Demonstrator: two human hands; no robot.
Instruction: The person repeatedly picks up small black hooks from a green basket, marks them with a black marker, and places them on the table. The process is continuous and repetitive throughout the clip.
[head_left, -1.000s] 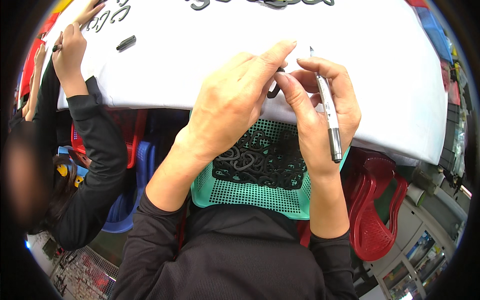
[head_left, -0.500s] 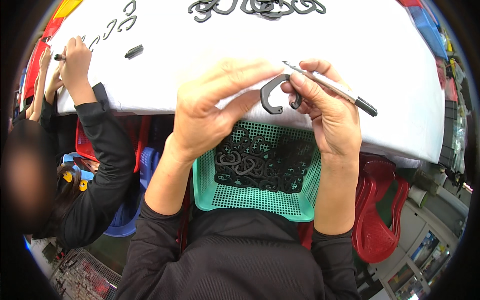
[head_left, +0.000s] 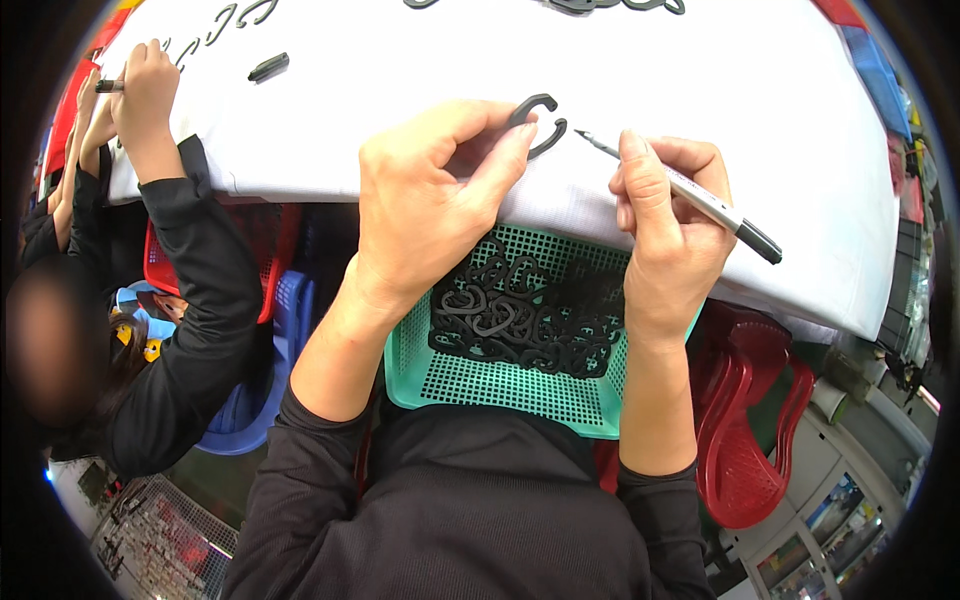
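Note:
Between thumb and fingers, my left hand [head_left: 425, 190] pinches a black C-shaped plastic hook [head_left: 548, 140] above the near edge of the white-covered table [head_left: 400, 60]. Its open side faces right. My right hand [head_left: 680, 220] grips a grey-and-black marker pen [head_left: 712, 207], uncapped, its dark tip close to the hook but apart from it. Below both hands, a green perforated basket [head_left: 480, 400] in front of my body holds a heap of similar black hooks [head_left: 520, 315].
More black hooks [head_left: 600, 5] lie at the table's far edge. A black pen cap [head_left: 268, 67] rests left of centre. To the left, a co-worker's hand [head_left: 148, 100] holds another marker [head_left: 110, 86]. A dark red chair [head_left: 745, 430] stands at right, a blue one [head_left: 285, 330] at left.
The hook has passed from my right hand's fingers into my left hand's pinch. My right hand has drawn slightly rightward with the marker. The view has shifted, so the far hooks sit higher.

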